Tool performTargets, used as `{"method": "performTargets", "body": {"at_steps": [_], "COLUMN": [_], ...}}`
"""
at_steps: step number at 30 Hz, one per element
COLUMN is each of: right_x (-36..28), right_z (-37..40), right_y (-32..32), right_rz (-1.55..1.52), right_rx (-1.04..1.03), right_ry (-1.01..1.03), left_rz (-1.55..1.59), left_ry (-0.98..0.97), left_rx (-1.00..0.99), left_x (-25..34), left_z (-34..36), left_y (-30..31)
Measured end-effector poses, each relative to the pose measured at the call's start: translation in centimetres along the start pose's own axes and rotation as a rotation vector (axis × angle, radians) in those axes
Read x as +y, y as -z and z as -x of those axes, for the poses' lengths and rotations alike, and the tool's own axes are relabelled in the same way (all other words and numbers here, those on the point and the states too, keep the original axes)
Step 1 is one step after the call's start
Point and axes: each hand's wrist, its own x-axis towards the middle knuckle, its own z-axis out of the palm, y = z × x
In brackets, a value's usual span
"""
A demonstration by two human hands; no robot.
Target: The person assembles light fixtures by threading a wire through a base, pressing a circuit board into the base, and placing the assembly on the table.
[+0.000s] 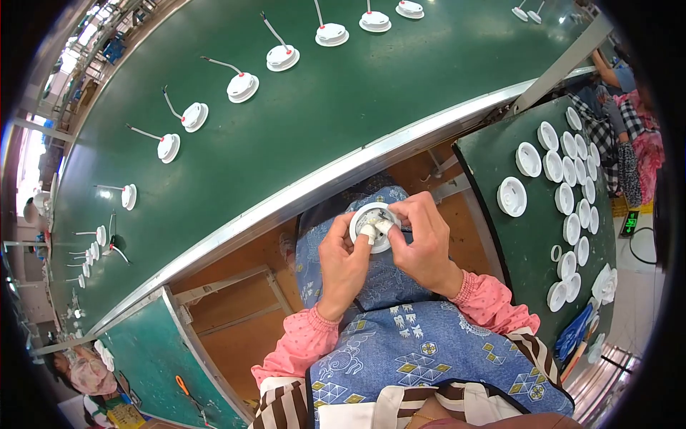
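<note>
Both hands hold a round white plastic housing (371,213) above my lap, its open side facing me. My left hand (344,263) grips the left rim, and its thumb presses inside the cup. From the right, my right hand (424,237) pinches the rim with the index finger and thumb, the thumb also reaching inside. White covers wrap both thumb tips. Small parts show inside the housing, but the thumbs hide much of them.
A green belt (300,121) with a metal edge carries several white round units with wires (243,87). On the right, a green side table (493,154) bears several white cups (529,159). Orange-handled scissors (184,387) lie lower left. A co-worker's sleeve (629,168) shows at far right.
</note>
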Motion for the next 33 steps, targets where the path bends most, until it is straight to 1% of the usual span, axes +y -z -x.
{"method": "performTargets", "body": {"at_steps": [3,6,9,12,15,18,19,20,21,22,24,25,27,28,30,32,33], "right_x": [-0.2,-1.0,-0.7,0.1,0.8,0.4,0.3,0.3,0.2,0.1,-0.3,-0.6,-1.6,-1.7,-1.4,-1.4,-1.4], "right_z": [-0.2,-1.0,-1.1,-1.0,-0.6,-0.4,-0.5,-0.8,-1.0,-1.0,-0.8,-0.8,-1.0,-1.1,-1.5,-1.8,-1.8], "right_y": [0.4,0.9,1.2,0.5,-0.4,-1.4,-1.5,-1.6,-1.6,-1.6,-1.5,-1.5,-1.3,-1.0,-0.3,0.1,0.3], "right_rz": [-0.029,-0.12,-0.191,-0.183,-0.318,-0.569,-0.61,-0.65,-0.689,-0.701,-0.724,-0.728,-0.742,-0.65,-0.461,-0.402,-0.371], "right_rx": [-0.03,-0.142,-0.261,-0.241,-0.257,-0.17,-0.131,-0.089,-0.044,-0.05,-0.077,-0.085,-0.1,-0.122,-0.156,-0.185,-0.198], "right_ry": [-0.06,-0.228,-0.206,-0.131,-0.315,-0.469,-0.481,-0.493,-0.504,-0.501,-0.497,-0.494,-0.491,-0.413,-0.259,-0.187,-0.15], "left_rz": [0.051,0.041,0.021,-0.056,-0.137,-0.389,-0.429,-0.46,-0.447,-0.432,-0.201,-0.084,-0.066,-0.059,-0.149,-0.239,-0.232], "left_ry": [-0.004,-0.042,-0.071,-0.096,-0.129,-0.313,-0.438,-0.362,-0.333,-0.305,-0.296,-0.227,-0.222,-0.217,-0.262,-0.302,-0.294], "left_rx": [-0.001,0.005,0.012,-0.005,-0.039,-0.01,0.01,0.055,0.091,0.128,0.052,0.072,0.085,0.087,0.064,0.008,-0.003], "left_x": [0.0,0.0,0.3,-0.3,0.0,1.7,2.4,3.3,3.5,3.5,2.1,1.6,1.5,1.7,2.1,2.1,2.1], "left_z": [0.1,0.2,0.2,0.1,-0.9,-1.2,-1.4,-0.5,0.0,0.3,0.3,0.4,0.5,0.6,1.0,1.1,1.2], "left_y": [-0.1,-0.2,-0.3,-0.1,0.4,0.8,1.0,0.8,0.7,0.5,0.2,0.0,0.2,0.3,0.4,0.9,1.0]}}
